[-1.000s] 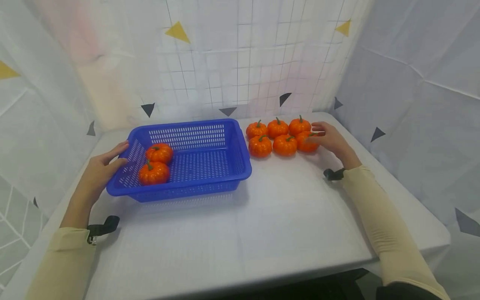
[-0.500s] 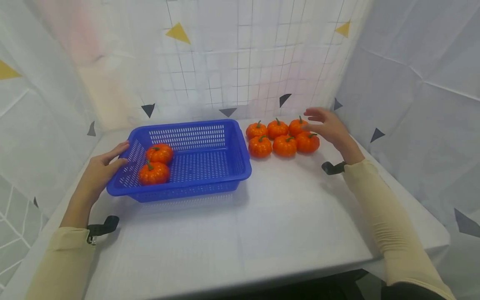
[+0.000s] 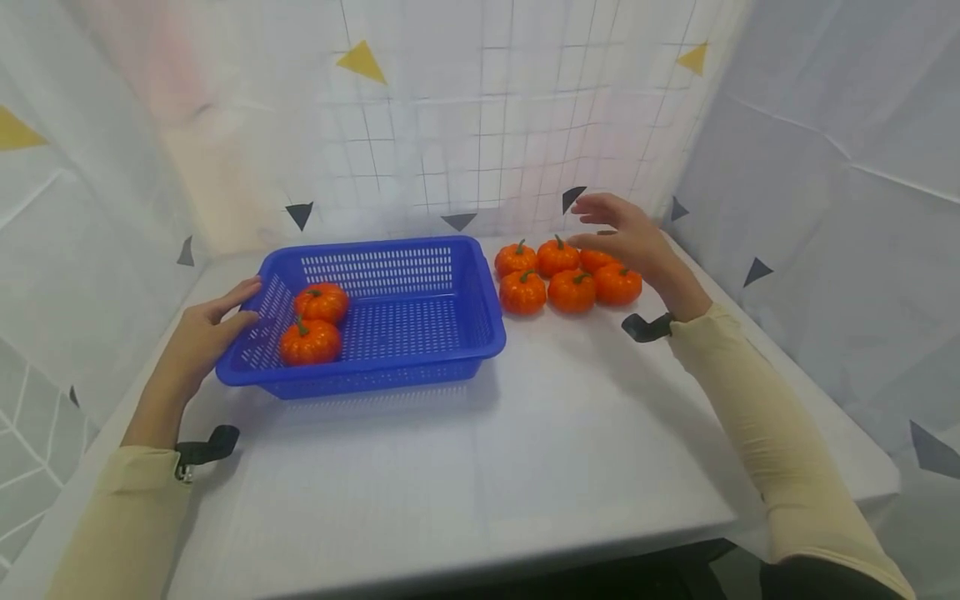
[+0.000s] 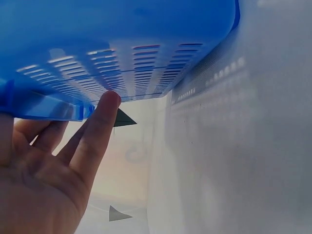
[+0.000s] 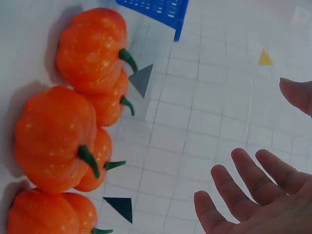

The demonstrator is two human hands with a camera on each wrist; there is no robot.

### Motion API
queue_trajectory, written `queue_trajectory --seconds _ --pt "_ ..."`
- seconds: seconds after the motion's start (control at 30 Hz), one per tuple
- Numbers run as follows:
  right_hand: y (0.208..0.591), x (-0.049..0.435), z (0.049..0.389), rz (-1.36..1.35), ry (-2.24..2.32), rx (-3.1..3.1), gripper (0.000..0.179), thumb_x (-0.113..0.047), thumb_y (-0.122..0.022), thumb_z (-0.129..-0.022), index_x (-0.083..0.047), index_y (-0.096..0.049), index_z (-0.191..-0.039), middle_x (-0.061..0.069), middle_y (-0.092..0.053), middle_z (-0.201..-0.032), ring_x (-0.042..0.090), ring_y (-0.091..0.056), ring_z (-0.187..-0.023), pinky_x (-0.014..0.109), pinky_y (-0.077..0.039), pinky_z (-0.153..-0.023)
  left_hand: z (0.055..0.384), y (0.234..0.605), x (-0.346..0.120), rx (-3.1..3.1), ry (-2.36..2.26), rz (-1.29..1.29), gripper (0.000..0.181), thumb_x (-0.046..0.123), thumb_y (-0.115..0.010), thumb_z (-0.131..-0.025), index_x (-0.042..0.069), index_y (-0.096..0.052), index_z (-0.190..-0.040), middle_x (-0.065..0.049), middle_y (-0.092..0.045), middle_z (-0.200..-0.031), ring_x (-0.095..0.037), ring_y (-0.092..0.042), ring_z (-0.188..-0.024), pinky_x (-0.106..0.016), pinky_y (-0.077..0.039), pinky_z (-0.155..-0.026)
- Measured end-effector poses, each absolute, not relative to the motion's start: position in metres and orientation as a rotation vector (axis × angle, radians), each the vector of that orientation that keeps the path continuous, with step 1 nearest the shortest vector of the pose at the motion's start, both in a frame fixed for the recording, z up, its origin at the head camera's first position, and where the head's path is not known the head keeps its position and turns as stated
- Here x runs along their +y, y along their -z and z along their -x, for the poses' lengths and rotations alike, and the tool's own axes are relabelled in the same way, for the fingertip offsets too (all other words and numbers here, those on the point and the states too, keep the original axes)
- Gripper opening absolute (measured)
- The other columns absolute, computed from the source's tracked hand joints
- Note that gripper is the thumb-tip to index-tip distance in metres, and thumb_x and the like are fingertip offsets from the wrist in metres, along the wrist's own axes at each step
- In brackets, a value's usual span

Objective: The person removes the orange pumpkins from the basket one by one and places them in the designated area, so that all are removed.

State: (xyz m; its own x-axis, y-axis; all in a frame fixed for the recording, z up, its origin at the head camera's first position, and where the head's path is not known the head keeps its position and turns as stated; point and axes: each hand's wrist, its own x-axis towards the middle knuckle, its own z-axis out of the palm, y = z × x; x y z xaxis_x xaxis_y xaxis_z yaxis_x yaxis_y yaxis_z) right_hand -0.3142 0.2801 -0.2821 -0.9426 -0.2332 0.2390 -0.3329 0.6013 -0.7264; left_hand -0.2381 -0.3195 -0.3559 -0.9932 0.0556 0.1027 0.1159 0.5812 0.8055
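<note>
Blue basket (image 4: 122, 24) across the upper left and upper centre of the frame, its rows of slots narrowing toward the centre. Left hand (image 4: 46, 183) at lower left, palm showing; one finger extends upward, its tip at the slots. Dark triangle (image 4: 125, 118) just beside that fingertip; grey triangle (image 4: 118, 214) at the bottom, left of centre. White surface (image 4: 243, 156) along the right.

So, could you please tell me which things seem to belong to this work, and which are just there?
Seem part of the work:
basket
left hand, at its left end
two pumpkins inside it
six pumpkins beside it
right hand, near these

Just there:
table
wall sheet with triangles
black wrist pieces
</note>
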Motion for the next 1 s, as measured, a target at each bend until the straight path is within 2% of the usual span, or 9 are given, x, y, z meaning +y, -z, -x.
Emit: queue_trajectory --seconds 0.8,1.0 --pt "0.244 0.192 0.306 -0.742 -1.308 -2.695 0.07 -0.032 -0.08 -0.092 -0.014 -0.05 -0.153 0.001 -0.059 -0.145 0.018 -0.053 -0.135 0.044 -0.043 -0.113 0.237 0.362 -0.321 -2.732 1.441 0.146 0.06 0.039 -0.054 -0.109 0.021 -0.035 -0.163 -0.004 -0.023 -0.17 -0.036 -0.008 -0.157 -0.069 -0.008 -0.119" --pt "0.243 0.181 0.305 -0.789 -1.309 -2.693 0.065 -0.032 -0.079 -0.093 -0.014 -0.053 -0.15 0.001 -0.06 -0.142 0.018 -0.054 -0.133 0.045 -0.044 -0.112 0.238 0.358 -0.318 -2.73 1.419 0.152 0.059 0.039 -0.054 -0.109 0.021 -0.036 -0.162 -0.005 -0.025 -0.169 -0.036 -0.009 -0.157 -0.07 -0.009 -0.119"
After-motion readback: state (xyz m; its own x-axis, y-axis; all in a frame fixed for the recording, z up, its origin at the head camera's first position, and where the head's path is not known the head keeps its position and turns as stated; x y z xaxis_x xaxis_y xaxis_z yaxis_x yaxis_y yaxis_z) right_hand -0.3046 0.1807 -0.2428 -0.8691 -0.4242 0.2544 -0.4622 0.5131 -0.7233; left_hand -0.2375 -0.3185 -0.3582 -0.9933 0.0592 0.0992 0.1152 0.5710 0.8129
